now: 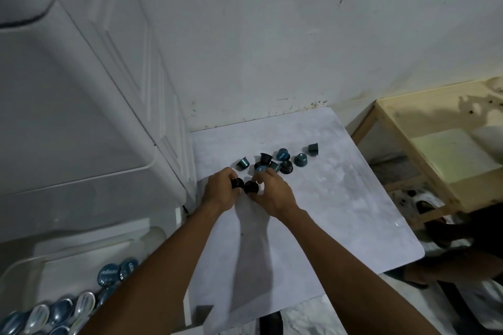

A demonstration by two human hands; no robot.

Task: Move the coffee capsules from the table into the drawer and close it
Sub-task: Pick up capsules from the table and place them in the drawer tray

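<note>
Your near and right table (340, 212) surface lies bare, loose capsules (283, 162) crowd the far centre, wall just behind them, open drawer (32, 261) at lower left part-filled with capsules.

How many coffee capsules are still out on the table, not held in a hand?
About 8 capsules: one at the left, four clustered behind the hands, then three trailing right. The hands may hide more.
</note>
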